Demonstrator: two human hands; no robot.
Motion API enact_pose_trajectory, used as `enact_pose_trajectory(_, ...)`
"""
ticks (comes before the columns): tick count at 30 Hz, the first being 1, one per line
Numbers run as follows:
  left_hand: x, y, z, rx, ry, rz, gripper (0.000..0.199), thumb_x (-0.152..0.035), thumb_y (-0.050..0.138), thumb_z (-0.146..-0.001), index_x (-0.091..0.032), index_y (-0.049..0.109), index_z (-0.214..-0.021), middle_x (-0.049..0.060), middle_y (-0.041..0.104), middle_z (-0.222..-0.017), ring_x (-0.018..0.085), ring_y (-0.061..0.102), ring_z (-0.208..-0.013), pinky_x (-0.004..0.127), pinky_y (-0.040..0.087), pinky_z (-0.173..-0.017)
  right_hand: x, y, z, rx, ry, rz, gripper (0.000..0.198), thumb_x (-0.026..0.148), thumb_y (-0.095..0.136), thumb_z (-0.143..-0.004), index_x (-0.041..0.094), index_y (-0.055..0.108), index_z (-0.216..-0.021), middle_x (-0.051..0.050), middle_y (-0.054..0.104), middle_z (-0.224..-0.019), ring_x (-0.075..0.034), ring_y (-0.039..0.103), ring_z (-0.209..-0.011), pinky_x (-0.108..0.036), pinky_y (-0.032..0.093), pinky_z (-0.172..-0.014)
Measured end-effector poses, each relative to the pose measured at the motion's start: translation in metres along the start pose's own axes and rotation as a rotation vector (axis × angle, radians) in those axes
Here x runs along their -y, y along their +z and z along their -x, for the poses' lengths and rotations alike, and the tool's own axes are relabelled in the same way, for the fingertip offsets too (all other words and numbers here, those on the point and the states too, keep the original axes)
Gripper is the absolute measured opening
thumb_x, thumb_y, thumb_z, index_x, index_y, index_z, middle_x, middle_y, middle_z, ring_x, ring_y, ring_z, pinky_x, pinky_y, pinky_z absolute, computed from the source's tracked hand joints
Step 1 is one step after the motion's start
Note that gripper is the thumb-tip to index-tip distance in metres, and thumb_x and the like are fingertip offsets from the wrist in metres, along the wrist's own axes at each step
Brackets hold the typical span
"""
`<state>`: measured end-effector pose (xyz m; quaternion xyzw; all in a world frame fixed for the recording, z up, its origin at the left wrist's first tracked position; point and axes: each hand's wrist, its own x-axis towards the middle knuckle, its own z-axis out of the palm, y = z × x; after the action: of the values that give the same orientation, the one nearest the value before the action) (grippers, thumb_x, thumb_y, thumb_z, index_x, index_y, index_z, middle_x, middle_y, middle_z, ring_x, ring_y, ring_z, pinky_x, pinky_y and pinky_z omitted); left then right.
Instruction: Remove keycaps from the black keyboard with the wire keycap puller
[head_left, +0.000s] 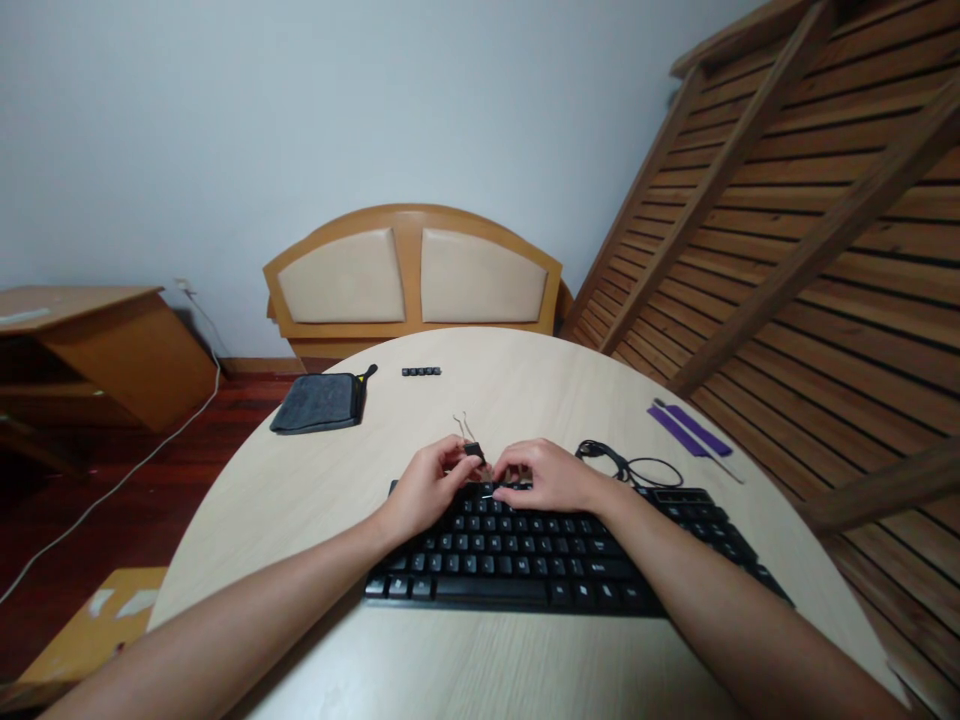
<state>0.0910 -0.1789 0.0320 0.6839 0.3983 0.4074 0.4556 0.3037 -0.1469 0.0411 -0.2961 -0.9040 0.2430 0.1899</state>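
A black computer keyboard lies on the table in front of me, partly hidden by my hands and right forearm. My left hand is closed on a keycap puller, holding its black handle above the keyboard's upper left edge. Two thin wire prongs stick out from the handle, away from me. Close beside it, my right hand has thumb and fingers curled together over the top row of keys. A small pale sliver shows by its thumb tip; what those fingers grip is hidden.
On the round table are a short row of several black keycaps, a folded grey cloth, a coiled black cable, and purple strips with a thin rod. A wooden headboard stands behind; a slatted panel leans right.
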Motion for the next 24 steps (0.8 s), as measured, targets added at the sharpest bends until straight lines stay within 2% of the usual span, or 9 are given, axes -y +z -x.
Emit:
enact_pose_trajectory(5, -0.010, 0.001, 0.008, 0.044, 0.139, -0.291, 0.018, -0.029, 0.052, -0.092, -0.018, 0.065, -0.088, 0.003, 0.068, -0.083, 0.017, 0.062, -0.078, 0.027, 0.047, -0.071, 0.000, 0.000, 0.001, -0.002, 0.003, 0.029, 0.017, 0.033, 0.065, -0.080, 0.018, 0.069, -0.088, -0.002, 0.068, -0.078, -0.015, 0.061, -0.070, -0.025, 0.045, -0.065)
enact_pose_trajectory(8, -0.011, 0.001, 0.010, 0.013, 0.119, -0.346, 0.018, -0.031, 0.051, -0.093, -0.018, 0.064, -0.089, 0.002, 0.069, -0.082, 0.017, 0.063, -0.073, 0.027, 0.047, -0.068, 0.001, 0.000, 0.000, -0.001, -0.005, 0.052, 0.017, 0.033, 0.065, -0.081, 0.018, 0.069, -0.089, -0.002, 0.068, -0.079, -0.015, 0.061, -0.071, -0.025, 0.045, -0.066)
enact_pose_trajectory(15, -0.002, 0.001, 0.003, 0.005, 0.035, -0.183, 0.018, -0.033, 0.049, -0.094, -0.018, 0.057, -0.089, 0.003, 0.069, -0.083, 0.018, 0.067, -0.078, 0.029, 0.050, -0.071, 0.006, 0.003, -0.004, -0.010, 0.005, 0.048, 0.020, 0.037, 0.065, -0.082, 0.018, 0.070, -0.088, -0.003, 0.070, -0.080, -0.016, 0.062, -0.072, -0.025, 0.045, -0.067)
enact_pose_trajectory(20, 0.003, -0.001, -0.004, 0.007, -0.082, 0.050, 0.021, -0.037, 0.052, -0.091, -0.017, 0.053, -0.086, 0.003, 0.067, -0.081, 0.016, 0.066, -0.071, 0.027, 0.051, -0.065, 0.006, 0.007, -0.005, -0.020, 0.023, -0.011, 0.017, 0.032, 0.064, -0.082, 0.020, 0.071, -0.091, -0.003, 0.071, -0.084, -0.015, 0.063, -0.073, -0.025, 0.045, -0.068)
enact_pose_trajectory(24, 0.002, 0.000, -0.003, -0.011, -0.052, 0.062, 0.022, -0.039, 0.055, -0.089, -0.017, 0.057, -0.086, 0.002, 0.066, -0.080, 0.016, 0.065, -0.073, 0.026, 0.051, -0.067, 0.005, 0.009, -0.005, -0.047, 0.058, -0.061, 0.016, 0.032, 0.068, -0.078, 0.019, 0.070, -0.088, -0.002, 0.070, -0.080, -0.014, 0.061, -0.069, -0.024, 0.044, -0.064)
